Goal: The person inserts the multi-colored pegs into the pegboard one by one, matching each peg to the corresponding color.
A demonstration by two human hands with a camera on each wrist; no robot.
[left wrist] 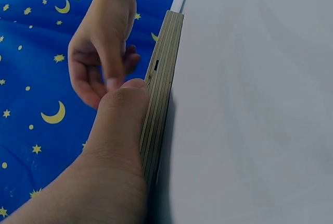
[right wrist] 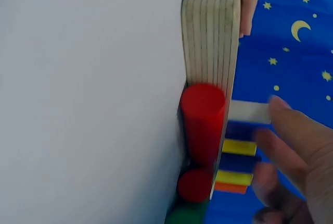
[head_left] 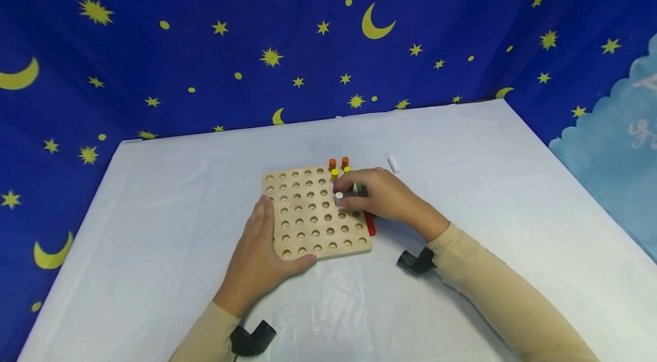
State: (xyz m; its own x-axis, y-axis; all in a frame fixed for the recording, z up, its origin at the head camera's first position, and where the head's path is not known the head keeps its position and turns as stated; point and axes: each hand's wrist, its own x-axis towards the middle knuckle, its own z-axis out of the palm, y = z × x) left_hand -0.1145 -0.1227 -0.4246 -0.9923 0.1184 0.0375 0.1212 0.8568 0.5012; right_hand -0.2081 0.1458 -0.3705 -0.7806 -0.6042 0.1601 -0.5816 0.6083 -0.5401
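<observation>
A square wooden pegboard [head_left: 303,216] with rows of round holes lies on the table. My left hand [head_left: 259,251] rests against its near left corner, fingers straight along the left side and thumb along the front edge. Over the board's right part, my right hand [head_left: 382,194] holds a white peg [head_left: 339,198] between thumb and index finger; the peg [right wrist: 250,111] stands upright on the board. Beside it, orange pegs [head_left: 332,165], yellow pegs [head_left: 335,175] and purple pegs [right wrist: 239,162] stand in holes. The right hand partly hides these rows in the head view.
Red pegs [right wrist: 203,122] and a green peg [right wrist: 187,214] lie along the board's right side. One loose white peg [head_left: 393,164] lies farther back on the white table [head_left: 462,179]. A blue curtain [head_left: 205,54] with moons and stars stands behind.
</observation>
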